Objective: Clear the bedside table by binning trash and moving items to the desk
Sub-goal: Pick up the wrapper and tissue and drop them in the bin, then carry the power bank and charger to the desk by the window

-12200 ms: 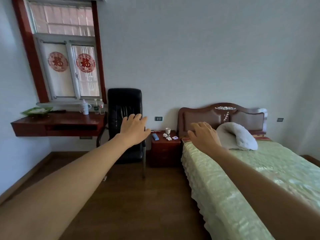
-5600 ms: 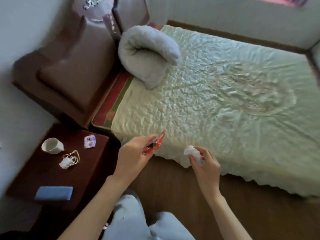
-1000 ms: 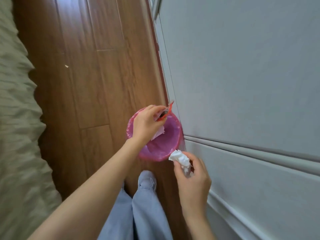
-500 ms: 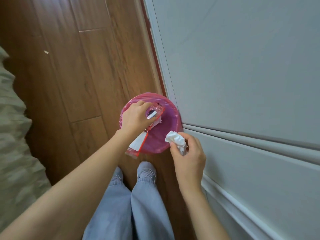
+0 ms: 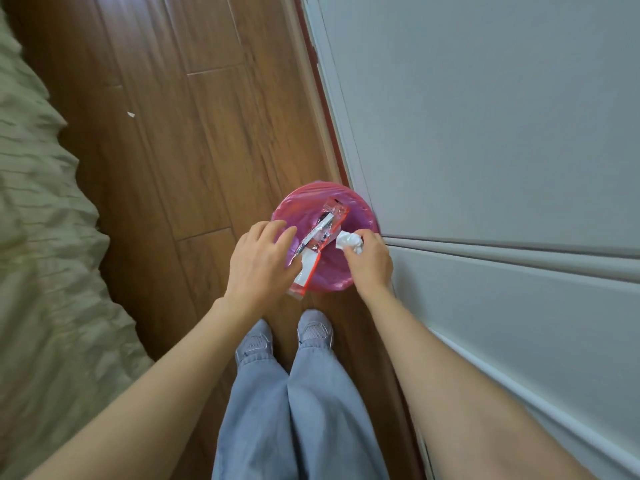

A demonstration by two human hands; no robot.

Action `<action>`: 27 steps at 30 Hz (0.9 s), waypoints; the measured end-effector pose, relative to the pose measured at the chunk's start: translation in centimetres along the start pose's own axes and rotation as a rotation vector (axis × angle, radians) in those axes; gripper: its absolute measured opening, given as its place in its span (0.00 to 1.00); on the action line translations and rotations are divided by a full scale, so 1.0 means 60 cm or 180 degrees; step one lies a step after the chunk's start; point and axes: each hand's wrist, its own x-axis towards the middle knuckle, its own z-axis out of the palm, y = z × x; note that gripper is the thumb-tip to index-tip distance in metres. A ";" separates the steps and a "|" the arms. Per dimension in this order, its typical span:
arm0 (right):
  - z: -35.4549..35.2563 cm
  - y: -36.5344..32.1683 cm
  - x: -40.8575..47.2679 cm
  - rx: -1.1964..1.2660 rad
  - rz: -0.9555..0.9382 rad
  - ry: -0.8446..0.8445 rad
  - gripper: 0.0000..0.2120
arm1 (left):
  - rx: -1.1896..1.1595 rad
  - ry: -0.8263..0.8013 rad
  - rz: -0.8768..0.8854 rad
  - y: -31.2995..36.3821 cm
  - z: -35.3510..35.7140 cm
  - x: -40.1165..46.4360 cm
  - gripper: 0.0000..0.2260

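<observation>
Trash reached the bin, not yet fully dropped.
Left hand (image 5: pixel 258 263), grip wide, had a wrapper (image 5: pixel 317 242) beside its fingertips over the pink bin (image 5: pixel 360 209); right hand (image 5: pixel 369 261) pinched a tissue (image 5: pixel 349 241). Bedside table unseen.

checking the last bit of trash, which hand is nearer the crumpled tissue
Right. The right hand pinches the crumpled tissue over the pink-lined bin. The left hand is across the bin, fingers spread beside the red wrapper.
</observation>
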 end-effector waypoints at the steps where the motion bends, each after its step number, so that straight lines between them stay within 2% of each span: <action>1: 0.008 0.006 0.009 -0.0068 0.0050 -0.0114 0.11 | 0.0017 -0.0033 -0.0004 -0.004 0.003 -0.004 0.18; 4: 0.017 0.018 0.028 -0.0210 0.0148 -0.0468 0.23 | 0.0066 -0.0108 -0.0088 -0.012 0.009 -0.012 0.17; 6: 0.010 0.020 0.030 -0.0312 0.0127 -0.0565 0.28 | 0.0136 -0.0161 -0.0174 -0.014 0.007 -0.013 0.16; 13: -0.095 -0.017 -0.027 -0.0678 -0.0614 -0.0391 0.21 | 0.0245 -0.0289 -0.0509 0.029 -0.087 -0.019 0.16; 22: -0.319 -0.156 -0.216 -0.0750 -0.1854 -0.0161 0.18 | 0.0354 0.0084 -0.0893 0.156 -0.362 -0.098 0.12; 27: -0.415 -0.214 -0.339 -0.0720 -0.2188 -0.0277 0.22 | 0.0309 0.0306 -0.1431 0.222 -0.485 -0.197 0.17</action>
